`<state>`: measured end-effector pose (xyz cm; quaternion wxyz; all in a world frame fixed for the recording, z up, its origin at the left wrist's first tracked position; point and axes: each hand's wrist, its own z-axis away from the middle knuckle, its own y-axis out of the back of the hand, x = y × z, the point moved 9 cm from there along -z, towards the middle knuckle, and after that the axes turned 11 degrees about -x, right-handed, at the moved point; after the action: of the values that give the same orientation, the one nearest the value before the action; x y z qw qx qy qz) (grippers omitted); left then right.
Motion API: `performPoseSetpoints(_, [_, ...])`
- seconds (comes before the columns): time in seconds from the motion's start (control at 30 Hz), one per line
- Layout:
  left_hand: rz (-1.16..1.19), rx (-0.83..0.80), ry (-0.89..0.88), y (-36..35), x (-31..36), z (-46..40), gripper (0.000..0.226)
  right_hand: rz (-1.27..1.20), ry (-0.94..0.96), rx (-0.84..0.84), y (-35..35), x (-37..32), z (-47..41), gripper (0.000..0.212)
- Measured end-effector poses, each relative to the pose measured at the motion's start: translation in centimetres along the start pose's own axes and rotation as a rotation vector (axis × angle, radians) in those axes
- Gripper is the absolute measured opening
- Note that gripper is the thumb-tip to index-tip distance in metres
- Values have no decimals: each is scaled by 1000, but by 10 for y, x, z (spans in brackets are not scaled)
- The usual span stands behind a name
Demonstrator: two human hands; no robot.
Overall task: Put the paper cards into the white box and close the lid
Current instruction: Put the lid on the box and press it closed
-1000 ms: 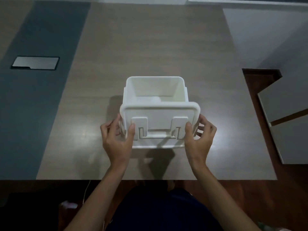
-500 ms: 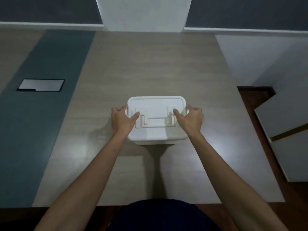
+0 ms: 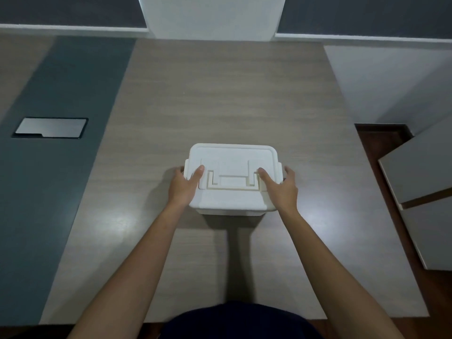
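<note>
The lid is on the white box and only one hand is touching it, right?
Not quite. The lid is on the white box, but the head view shows both hands touching it: the left hand and the right hand, one on each side.
</note>
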<state>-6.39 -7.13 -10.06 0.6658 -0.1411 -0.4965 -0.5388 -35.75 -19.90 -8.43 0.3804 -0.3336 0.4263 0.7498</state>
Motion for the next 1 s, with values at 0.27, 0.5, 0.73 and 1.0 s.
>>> performPoseSetpoints(0.27, [-26, -41, 124, -3, 15, -28, 70, 6, -82, -20, 1, -19, -37, 48])
performPoseSetpoints(0.5, [118, 129, 107, 7, 28, -36, 64, 124, 27, 250, 16, -41, -43, 84])
performPoseSetpoints(0.73, [-151, 471, -169, 17, 57, -19, 36, 318, 192, 359, 17, -60, -38, 70])
performPoseSetpoints(1.0, [-241, 493, -209, 14, 74, -30, 31, 398, 225, 392, 19, -77, -50, 65])
